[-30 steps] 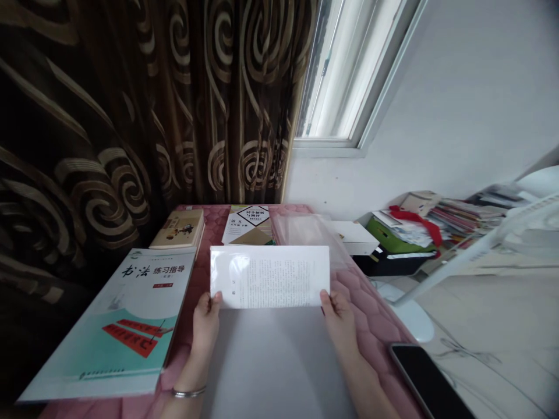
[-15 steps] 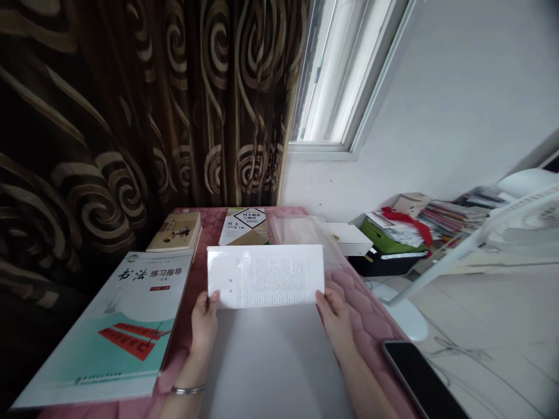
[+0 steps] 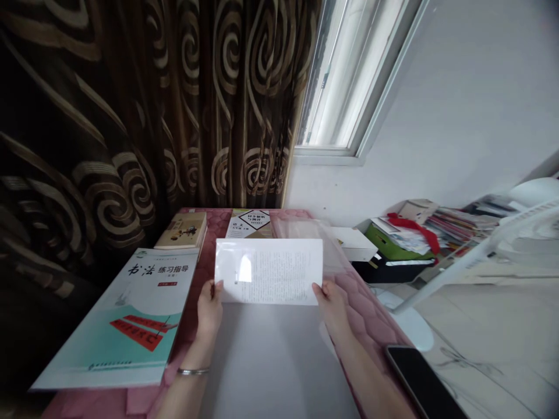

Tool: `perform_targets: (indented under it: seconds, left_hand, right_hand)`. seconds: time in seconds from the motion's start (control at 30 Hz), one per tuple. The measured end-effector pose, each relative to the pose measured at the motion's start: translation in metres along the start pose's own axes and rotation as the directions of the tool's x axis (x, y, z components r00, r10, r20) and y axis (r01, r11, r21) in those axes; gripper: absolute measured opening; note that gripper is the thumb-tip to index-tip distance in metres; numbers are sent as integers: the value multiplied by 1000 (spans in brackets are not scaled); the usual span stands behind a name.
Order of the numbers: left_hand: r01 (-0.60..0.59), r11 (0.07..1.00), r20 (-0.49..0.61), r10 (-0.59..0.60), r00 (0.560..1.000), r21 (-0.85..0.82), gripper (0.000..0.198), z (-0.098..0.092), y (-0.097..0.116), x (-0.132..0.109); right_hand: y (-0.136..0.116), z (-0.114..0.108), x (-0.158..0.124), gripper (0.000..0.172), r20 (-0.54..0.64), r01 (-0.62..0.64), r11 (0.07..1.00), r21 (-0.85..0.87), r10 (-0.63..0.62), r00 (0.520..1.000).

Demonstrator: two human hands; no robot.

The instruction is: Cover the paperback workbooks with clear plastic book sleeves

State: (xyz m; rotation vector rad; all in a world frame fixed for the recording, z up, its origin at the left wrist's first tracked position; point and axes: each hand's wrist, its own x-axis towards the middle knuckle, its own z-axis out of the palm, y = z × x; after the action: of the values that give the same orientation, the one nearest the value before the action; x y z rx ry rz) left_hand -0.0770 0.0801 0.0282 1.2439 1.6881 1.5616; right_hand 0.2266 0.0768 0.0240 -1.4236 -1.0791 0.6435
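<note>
In front of me, my left hand (image 3: pixel 211 308) and my right hand (image 3: pixel 332 302) hold a white sheet of printed text (image 3: pixel 279 276) by its left and right edges. Each thumb rests on the near face, with the fingers curled behind. Its surface is glossy, and a bright reflection lies on the left half. Whether it is one sheet or part of a book, I cannot tell. A plain pale grey surface (image 3: pixel 279 361) spreads below it, between my forearms. A metal bangle (image 3: pixel 193 370) circles the left wrist.
Left on the pink quilted cover (image 3: pixel 144 401) lies a calligraphy workbook (image 3: pixel 131 314), with brown books (image 3: pixel 181 230) behind. Farther back are another workbook (image 3: pixel 248 224), clear plastic (image 3: pixel 305 230) and a white box (image 3: pixel 353 243). A phone (image 3: pixel 421 378) lies at right, near a white fan (image 3: pixel 458 265).
The view has shifted slightly, so the surroundings sit a little farther right. The sheet is tilted a bit differently and its reflection is larger. Both hands keep their hold.
</note>
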Motion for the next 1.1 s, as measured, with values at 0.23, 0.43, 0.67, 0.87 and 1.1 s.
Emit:
perform_targets:
  seconds: [0.23, 0.43, 0.67, 0.87, 1.1]
  left_hand:
    - [56, 984, 161, -84, 983, 171, 33, 4, -4, 14]
    - [37, 920, 130, -95, 987, 389, 32, 11, -3, 26]
    - [-56, 731, 131, -46, 990, 680, 32, 22, -5, 28]
    - [-239, 547, 226, 92, 970, 802, 40, 29, 10, 12]
    - [-700, 462, 730, 150, 666, 544, 49, 49, 8, -29]
  right_hand:
    - [6, 17, 38, 38, -8, 32, 977, -209, -34, 999]
    - [17, 31, 44, 14, -77, -55, 935, -350, 29, 997]
    - [18, 39, 39, 32, -48, -58, 849, -525, 38, 998]
    - [11, 42, 32, 41, 83, 58, 668, -742, 4, 997]
    - [4, 42, 28, 43, 97, 69, 610, -789, 13, 995]
